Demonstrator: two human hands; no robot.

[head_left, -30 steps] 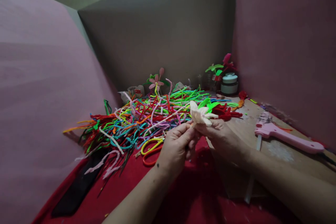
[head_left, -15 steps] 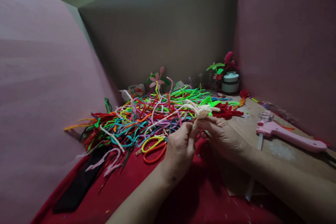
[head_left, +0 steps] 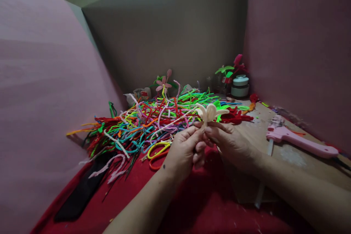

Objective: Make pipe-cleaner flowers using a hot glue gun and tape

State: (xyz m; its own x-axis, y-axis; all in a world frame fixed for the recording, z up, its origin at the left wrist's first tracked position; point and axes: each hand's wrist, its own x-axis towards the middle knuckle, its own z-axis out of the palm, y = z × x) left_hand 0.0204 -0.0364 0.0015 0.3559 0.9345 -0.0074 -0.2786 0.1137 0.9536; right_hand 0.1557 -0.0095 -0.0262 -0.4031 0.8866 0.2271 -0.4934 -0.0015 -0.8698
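Observation:
A cream pipe-cleaner flower (head_left: 210, 112) with spread, looped petals stands upright between my two hands. My left hand (head_left: 185, 150) pinches its base from the left, fingers curled. From the other side my right hand (head_left: 231, 142) grips the same base, thumb and fingertips meeting the left ones. The lower stem is hidden behind the fingers. Just beyond the hands lies a heap of loose pipe cleaners (head_left: 153, 124) in many colours. Scissors with yellow and orange handles (head_left: 157, 150) rest at its near edge, partly covered by my left hand.
A pink hot glue gun (head_left: 301, 140) with a glue stick (head_left: 270, 150) lies on a board (head_left: 290, 175) at the right. Behind stand a pale jar (head_left: 240, 86) and finished pink flowers (head_left: 163, 84). A black flat item (head_left: 79, 193) lies left on the red cloth (head_left: 131, 204).
The flower has turned, so its petals now face me more openly. My left hand has rolled and its fingers have shifted around the base; my right hand stays close to where it was.

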